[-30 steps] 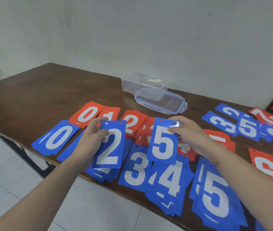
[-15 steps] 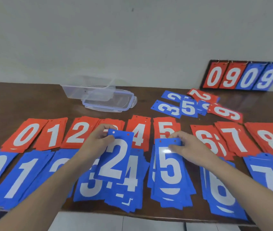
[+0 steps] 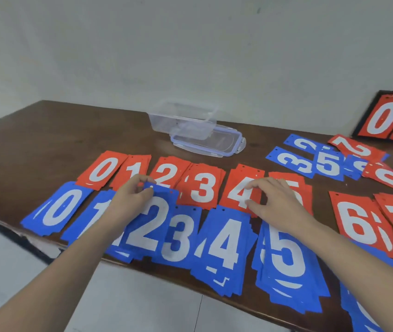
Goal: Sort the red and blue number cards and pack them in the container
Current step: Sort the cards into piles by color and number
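L hand (image 3: 134,196) pinches top edge of blue 2 card (image 3: 153,221), laying it on blue 2 pile just below hand; R hand (image 3: 275,202) hovers over red 4/5 piles, fingers loosely curled, holding nothing. Container (image 3: 183,123) empty, well beyond both hands; unsorted cards (image 3: 322,159) far R. Risk: front blue piles overhang table edge (image 3: 35,130), so nudge from either wrist could slide them off.

light: even, soft, dim-ish | shadows: faint | blur: slight motion softness | edges: wide-angle bending
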### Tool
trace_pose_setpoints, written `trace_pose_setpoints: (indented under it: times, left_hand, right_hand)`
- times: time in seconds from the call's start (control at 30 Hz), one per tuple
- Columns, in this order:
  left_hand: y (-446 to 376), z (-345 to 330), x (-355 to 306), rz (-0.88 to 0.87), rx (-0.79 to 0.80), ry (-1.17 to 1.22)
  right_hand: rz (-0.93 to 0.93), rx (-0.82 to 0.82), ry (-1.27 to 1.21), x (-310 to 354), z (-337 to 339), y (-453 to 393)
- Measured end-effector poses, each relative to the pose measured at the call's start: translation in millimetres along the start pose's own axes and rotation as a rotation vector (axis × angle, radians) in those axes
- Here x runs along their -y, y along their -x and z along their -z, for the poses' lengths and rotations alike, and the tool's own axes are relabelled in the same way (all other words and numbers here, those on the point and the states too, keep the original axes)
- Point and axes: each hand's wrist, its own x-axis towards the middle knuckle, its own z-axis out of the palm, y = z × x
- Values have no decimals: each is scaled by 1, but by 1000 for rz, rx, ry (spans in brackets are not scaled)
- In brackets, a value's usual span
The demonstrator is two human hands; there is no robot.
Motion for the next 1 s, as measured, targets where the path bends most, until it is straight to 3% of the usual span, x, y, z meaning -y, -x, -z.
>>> trace_pose_setpoints:
  times: [0.17,0.37,0.47,0.73,1.0]
  left_hand:
    - [-4,28,21,-35,-81,-200]
    - [-20,28,32,-172,-155,-569]
    - [-29,10,18,-235,-154,-596]
    - [-60,-92,-47,-543,45,-460]
    - [-82,-213,-113,-573,309,-375]
  right_hand:
    - [93,17,-33,20,-19,-20]
    - [76,3,-43,15,-18,-32]
    - [39,-9,-45,0,-9,-33]
    - [-151,-48,-18,-72,39,-11]
    - [-326,-144,32,-159,93,14]
